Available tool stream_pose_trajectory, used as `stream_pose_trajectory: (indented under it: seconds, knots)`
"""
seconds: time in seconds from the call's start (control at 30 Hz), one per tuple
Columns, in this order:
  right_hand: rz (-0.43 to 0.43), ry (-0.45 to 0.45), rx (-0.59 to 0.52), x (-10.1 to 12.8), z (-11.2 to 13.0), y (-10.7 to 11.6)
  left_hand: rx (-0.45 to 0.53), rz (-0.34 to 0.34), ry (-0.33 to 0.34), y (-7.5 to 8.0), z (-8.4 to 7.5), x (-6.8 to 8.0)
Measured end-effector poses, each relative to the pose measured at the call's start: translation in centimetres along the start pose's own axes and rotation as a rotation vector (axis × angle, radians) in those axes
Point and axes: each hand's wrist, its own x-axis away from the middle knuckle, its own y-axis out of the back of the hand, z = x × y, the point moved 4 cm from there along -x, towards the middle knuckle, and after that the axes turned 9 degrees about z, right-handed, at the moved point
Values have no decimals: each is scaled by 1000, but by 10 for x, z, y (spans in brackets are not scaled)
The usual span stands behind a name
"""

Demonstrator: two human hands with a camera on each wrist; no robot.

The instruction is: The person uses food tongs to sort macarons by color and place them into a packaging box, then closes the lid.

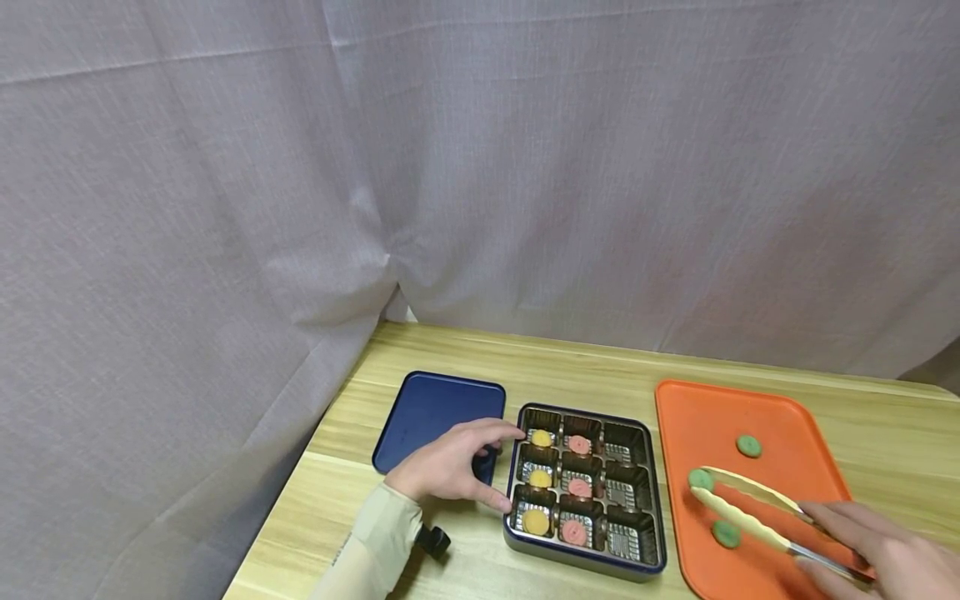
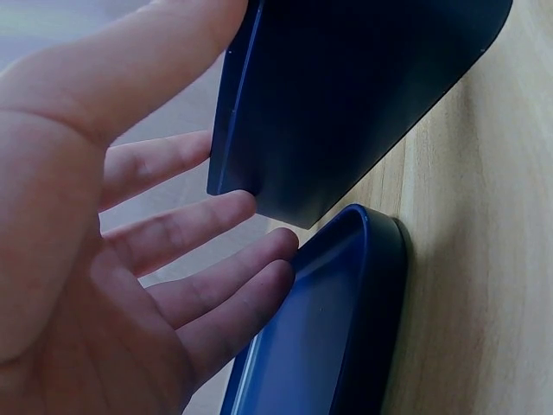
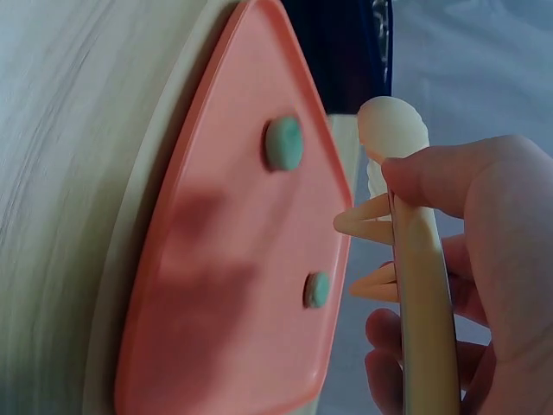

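Observation:
My left hand (image 1: 450,467) lies open against the left wall of a dark blue tin (image 1: 581,562), index finger at its far corner and thumb at its near side. In the left wrist view the straight fingers (image 2: 199,285) spread beside the tin's wall (image 2: 346,104). The tin's left column holds three yellow cookies (image 1: 536,522) and its middle column three pink ones (image 1: 573,532). My right hand (image 1: 885,554) grips cream tongs (image 1: 742,512) over an orange tray (image 1: 697,408). The tong tips sit either side of a green cookie (image 1: 701,479). In the right wrist view my fingers (image 3: 501,259) curl round the tongs (image 3: 419,285).
The tin's blue lid (image 1: 431,412) lies flat to its left, under my left hand. Two more green cookies (image 1: 747,446) (image 1: 725,533) lie on the tray. A grey curtain (image 1: 480,167) hangs behind the wooden table (image 1: 570,358); the table's left edge is close to the lid.

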Motion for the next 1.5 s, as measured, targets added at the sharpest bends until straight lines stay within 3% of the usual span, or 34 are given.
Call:
stream_pose_trajectory:
  seconds: [0.3,0.6,0.93,1.07,1.17,1.3,1.5]
  knots:
    - [63,62,18,2,26,5,-4,2,8,0,0,0]
    - [164,44,42,0,43,6,-8,0,10,-1,1,0]
    - [107,109,50,6,57,1,-6,0,11,0,1,1]
    - [69,191,67,10,59,-2,-27,-4,5,0,1,0]
    - [125,217,111,11,57,-7,-36,-8,-2,1,0,0]
    - [247,187,142,10,53,-12,-43,-12,-14,1,0,0]
    - [244,175,132,10,59,-11,-34,-11,-18,1,-1,0]
